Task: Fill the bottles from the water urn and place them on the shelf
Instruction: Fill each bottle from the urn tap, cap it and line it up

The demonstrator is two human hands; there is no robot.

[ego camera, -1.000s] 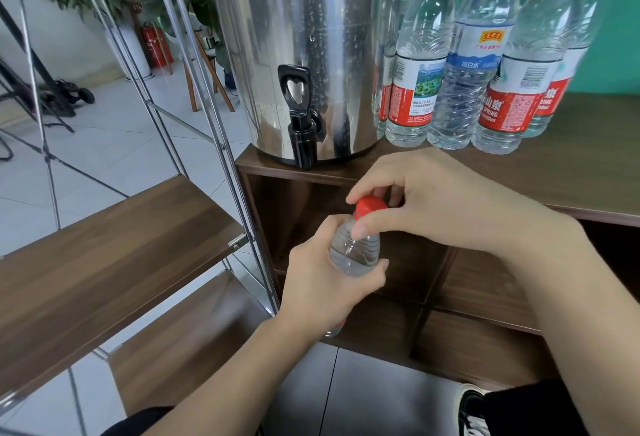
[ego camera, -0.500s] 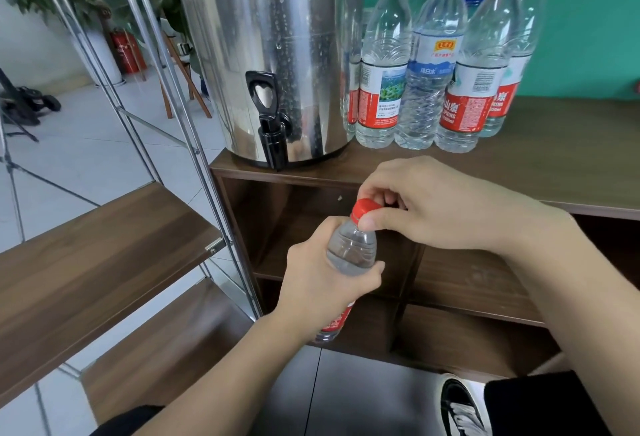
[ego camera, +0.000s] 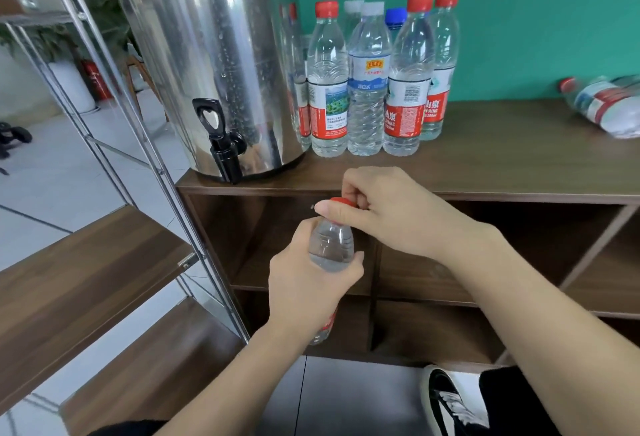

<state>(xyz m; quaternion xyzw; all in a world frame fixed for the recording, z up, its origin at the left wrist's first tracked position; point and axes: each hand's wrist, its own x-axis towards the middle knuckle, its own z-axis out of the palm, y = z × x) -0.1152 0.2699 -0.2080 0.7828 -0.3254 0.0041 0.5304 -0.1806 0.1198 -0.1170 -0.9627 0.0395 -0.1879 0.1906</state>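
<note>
Wooden shelf (ego camera: pixel 79 273) on a metal rack sat at 9 o'clock, bare. Steel urn (ego camera: pixel 204 55) stood at 11 o'clock on the cabinet top (ego camera: pixel 502 165), its black tap (ego camera: pixel 221 145) overhanging the front edge. Left hand (ego camera: pixel 308 283), near center, was wrapped around the bottle (ego camera: pixel 331 245) at its body, held upright below and in front of the cabinet edge, at 5 o'clock from the tap. Right hand (ego camera: pixel 384 210) pinched the red cap (ego camera: pixel 341 201) from above; cap looked seated on the neck, hard to tell. Cluster of standing bottles (ego camera: pixel 374 82) at 1 o'clock, touching each other, just beside the urn. One bottle lying down (ego camera: pixel 602 103) at 3 o'clock, well apart.
</note>
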